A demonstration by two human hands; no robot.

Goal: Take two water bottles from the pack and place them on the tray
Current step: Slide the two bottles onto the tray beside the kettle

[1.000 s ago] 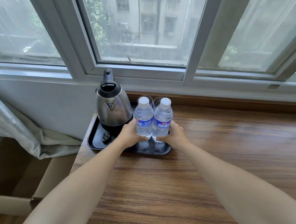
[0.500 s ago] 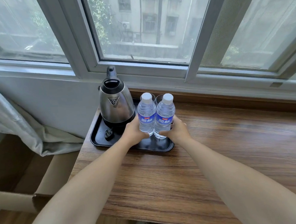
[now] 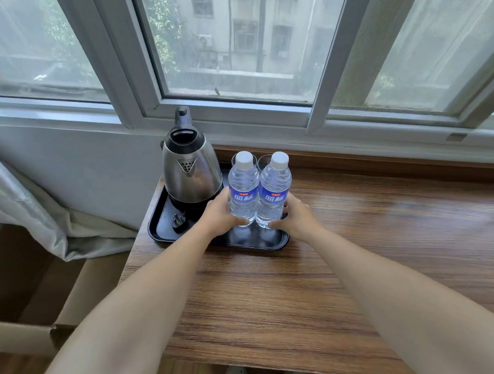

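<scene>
At the near right corner of the black tray (image 3: 161, 217), the fingers tell most of it. The left hand (image 3: 218, 217) curls round the outer side of the left bottle (image 3: 243, 191), thumb lying across the lower front of it; the right hand (image 3: 294, 217) does the same to the right bottle (image 3: 273, 192), thumb low on the front and the other fingers wrapped behind, out of sight. Each hand is closed on its own bottle below the blue label, near the base, pressing the two together so their sides touch.

Both bottles stand upright with white caps on. Their bases look to be on the tray floor or just above it; I cannot tell which. They look full, so I would judge them fairly heavy for their size, the thin clear walls giving a little under a squeeze and smooth enough to slide in a loose grip. Holding low steadies the base but leaves the top free to tip; around the label would be the firmer place.

Just behind the bottles two drinking glasses (image 3: 263, 161) show their rims, easy to knock. The steel kettle (image 3: 192, 172) sits at the tray's far left, close to the left hand. The tray lies at the far left corner of the wooden table (image 3: 358, 252), under the window (image 3: 232, 44).
</scene>
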